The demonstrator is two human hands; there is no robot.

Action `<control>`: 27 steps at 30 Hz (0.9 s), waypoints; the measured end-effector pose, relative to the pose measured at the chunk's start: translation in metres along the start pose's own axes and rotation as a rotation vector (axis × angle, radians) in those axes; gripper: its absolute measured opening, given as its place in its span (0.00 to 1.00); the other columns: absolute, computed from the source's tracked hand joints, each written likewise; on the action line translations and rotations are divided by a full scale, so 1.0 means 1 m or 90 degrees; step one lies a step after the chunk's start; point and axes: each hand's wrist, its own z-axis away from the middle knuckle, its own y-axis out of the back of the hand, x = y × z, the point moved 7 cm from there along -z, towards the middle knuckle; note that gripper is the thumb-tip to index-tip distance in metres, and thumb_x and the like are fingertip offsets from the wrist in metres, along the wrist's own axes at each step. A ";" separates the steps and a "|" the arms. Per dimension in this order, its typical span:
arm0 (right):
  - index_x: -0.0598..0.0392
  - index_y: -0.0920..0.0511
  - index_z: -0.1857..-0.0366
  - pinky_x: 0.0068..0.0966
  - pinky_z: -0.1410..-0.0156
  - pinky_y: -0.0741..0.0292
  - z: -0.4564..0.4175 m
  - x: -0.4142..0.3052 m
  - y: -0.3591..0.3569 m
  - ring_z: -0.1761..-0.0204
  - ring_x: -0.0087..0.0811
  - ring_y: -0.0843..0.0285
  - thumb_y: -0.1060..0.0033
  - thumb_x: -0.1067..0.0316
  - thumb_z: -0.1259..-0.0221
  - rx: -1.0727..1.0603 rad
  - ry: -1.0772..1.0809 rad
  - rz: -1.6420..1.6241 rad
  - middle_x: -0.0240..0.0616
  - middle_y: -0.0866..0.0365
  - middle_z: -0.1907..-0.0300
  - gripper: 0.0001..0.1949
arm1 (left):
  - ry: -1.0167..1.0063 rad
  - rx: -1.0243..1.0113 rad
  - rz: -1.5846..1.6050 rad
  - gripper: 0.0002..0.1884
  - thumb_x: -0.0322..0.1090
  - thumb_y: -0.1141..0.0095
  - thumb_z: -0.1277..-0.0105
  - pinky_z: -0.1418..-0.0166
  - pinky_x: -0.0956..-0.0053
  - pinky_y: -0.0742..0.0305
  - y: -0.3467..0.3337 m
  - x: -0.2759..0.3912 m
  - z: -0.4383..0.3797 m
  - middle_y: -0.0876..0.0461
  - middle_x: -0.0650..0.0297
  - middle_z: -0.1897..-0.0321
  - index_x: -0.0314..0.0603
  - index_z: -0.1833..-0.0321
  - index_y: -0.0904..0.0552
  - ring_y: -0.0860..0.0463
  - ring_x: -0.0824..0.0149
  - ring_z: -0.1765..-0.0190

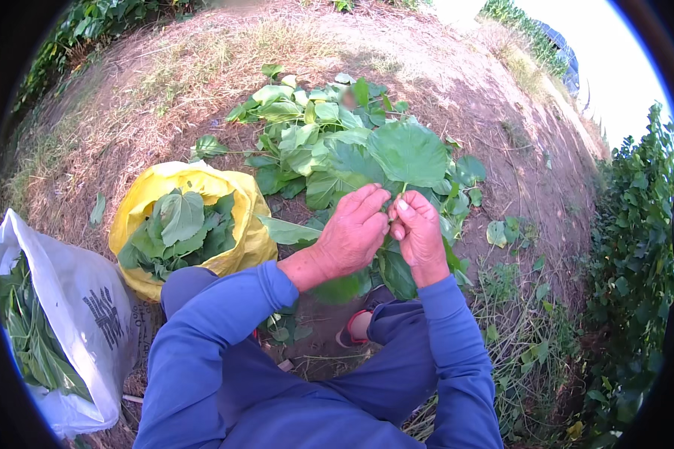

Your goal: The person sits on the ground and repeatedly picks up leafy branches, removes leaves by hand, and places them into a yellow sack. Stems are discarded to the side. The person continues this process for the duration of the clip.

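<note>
Over a heap of leafy green cuttings (303, 134), my two hands are close together in front of my lap. My right hand (418, 230) pinches the stalk of a large round green leaf (410, 151) between thumb and finger. Just to its left, my left hand (354, 236) has its fingers curled, with a long green leaf (289, 230) sticking out beside it. Whether that leaf is in its grip is hidden. Below my hands more broad leaves hang down towards my shoe.
Left of my knee stands an open yellow woven sack (253, 219) with loose leaves in it. A white sack (84, 280), also holding leaves, leans at the far left. Dry straw covers the soil, and leafy plants (629, 258) rise at the right.
</note>
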 end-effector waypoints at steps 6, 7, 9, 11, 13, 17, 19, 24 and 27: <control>0.55 0.25 0.63 0.13 0.74 0.35 -0.001 -0.001 -0.004 0.79 0.18 0.34 0.42 0.70 0.30 -0.017 -0.005 -0.079 0.36 0.21 0.70 0.04 | 0.046 -0.086 -0.031 0.09 0.28 0.40 0.41 0.39 0.53 0.32 -0.013 -0.018 0.010 0.21 0.56 0.56 0.39 0.59 0.23 0.22 0.52 0.44; 0.55 0.25 0.63 0.13 0.74 0.35 -0.002 -0.002 -0.002 0.79 0.18 0.35 0.42 0.70 0.30 -0.013 -0.002 -0.084 0.37 0.22 0.70 0.03 | 0.062 -0.107 -0.033 0.08 0.29 0.40 0.40 0.41 0.54 0.31 -0.017 -0.020 0.014 0.22 0.57 0.60 0.40 0.60 0.24 0.21 0.53 0.48; 0.54 0.25 0.63 0.14 0.73 0.35 -0.001 -0.004 -0.002 0.79 0.18 0.36 0.43 0.70 0.29 -0.015 -0.003 -0.090 0.36 0.22 0.69 0.03 | 0.100 -0.138 -0.016 0.07 0.29 0.41 0.39 0.47 0.56 0.29 -0.024 -0.022 0.021 0.23 0.57 0.65 0.40 0.62 0.25 0.21 0.53 0.55; 0.53 0.25 0.62 0.14 0.73 0.35 -0.001 -0.004 -0.003 0.79 0.18 0.37 0.44 0.70 0.29 -0.015 -0.002 -0.080 0.35 0.24 0.69 0.02 | 0.141 -0.159 0.021 0.06 0.29 0.42 0.39 0.54 0.57 0.27 -0.031 -0.022 0.026 0.25 0.57 0.70 0.40 0.64 0.27 0.21 0.51 0.63; 0.53 0.25 0.62 0.14 0.73 0.35 0.003 0.000 -0.002 0.79 0.17 0.38 0.44 0.70 0.29 -0.005 -0.004 -0.067 0.35 0.24 0.69 0.02 | 0.128 -0.116 0.035 0.07 0.30 0.43 0.37 0.64 0.55 0.28 -0.029 -0.017 0.027 0.27 0.53 0.71 0.39 0.64 0.28 0.22 0.47 0.68; 0.53 0.25 0.62 0.15 0.73 0.36 0.005 -0.001 -0.003 0.80 0.17 0.38 0.44 0.70 0.29 0.000 0.003 -0.073 0.36 0.24 0.68 0.02 | 0.145 -0.122 0.046 0.07 0.31 0.44 0.36 0.65 0.54 0.27 -0.031 -0.017 0.030 0.26 0.53 0.71 0.39 0.63 0.29 0.22 0.46 0.68; 0.54 0.25 0.62 0.15 0.73 0.36 0.006 -0.003 -0.003 0.80 0.17 0.38 0.43 0.70 0.29 0.002 0.014 -0.073 0.36 0.24 0.68 0.02 | 0.159 -0.120 0.053 0.08 0.31 0.44 0.35 0.65 0.53 0.26 -0.030 -0.017 0.031 0.26 0.53 0.70 0.39 0.63 0.29 0.21 0.46 0.68; 0.54 0.25 0.62 0.14 0.74 0.36 0.007 -0.007 -0.002 0.80 0.17 0.39 0.42 0.70 0.30 0.012 0.030 -0.085 0.36 0.24 0.69 0.03 | 0.227 -0.136 0.105 0.07 0.32 0.45 0.33 0.64 0.52 0.26 -0.031 -0.017 0.032 0.26 0.50 0.70 0.39 0.62 0.29 0.21 0.43 0.67; 0.54 0.24 0.63 0.14 0.75 0.36 0.009 -0.027 -0.005 0.81 0.17 0.39 0.41 0.70 0.30 0.010 0.079 -0.120 0.35 0.24 0.69 0.03 | 0.311 -0.183 0.114 0.08 0.35 0.48 0.32 0.63 0.48 0.26 -0.041 -0.031 0.054 0.22 0.47 0.69 0.38 0.62 0.29 0.20 0.41 0.67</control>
